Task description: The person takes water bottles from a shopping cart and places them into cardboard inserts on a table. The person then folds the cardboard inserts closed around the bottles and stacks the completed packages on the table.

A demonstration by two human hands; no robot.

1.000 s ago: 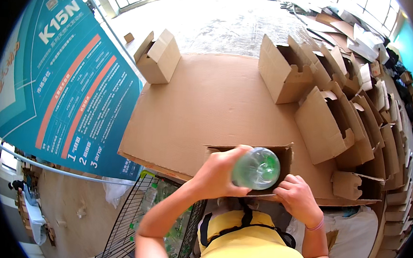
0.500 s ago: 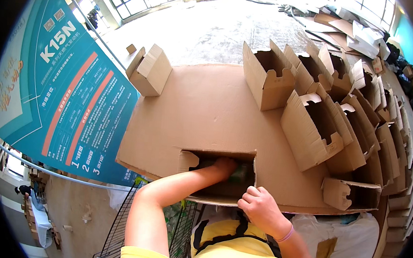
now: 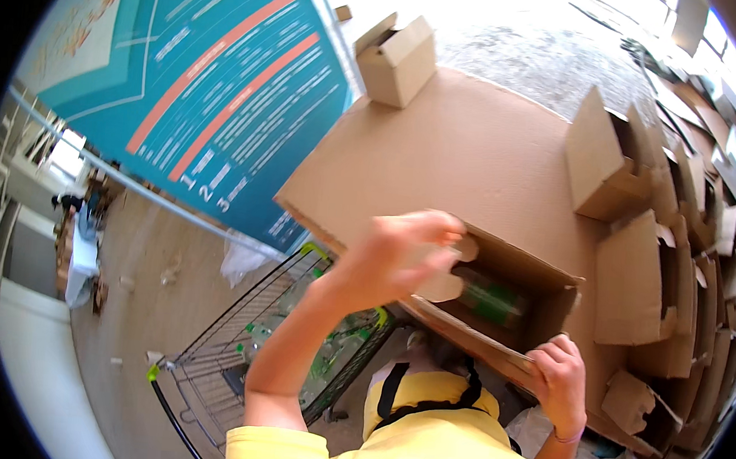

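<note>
An open cardboard box (image 3: 516, 244) stands at the near edge of the cardboard-covered table. Inside it lies a clear plastic bottle (image 3: 495, 302) with a green label, slightly blurred. My left hand (image 3: 400, 253) is over the left end of the box by its notched flap, fingers spread and smeared a little, holding nothing. At the near right corner, my right hand (image 3: 559, 371) pinches the box's rim between thumb and fingers.
A wire shopping cart (image 3: 244, 357) with several clear bottles stands left of me. One carton (image 3: 397, 61) sits at the table's far left corner. Rows of open cartons (image 3: 638, 274) fill the right side. A teal banner (image 3: 215, 91) rises at the left.
My left hand has come out of the box, empty, and the bottle now shows inside. My right hand keeps the rim. The view has turned left.
</note>
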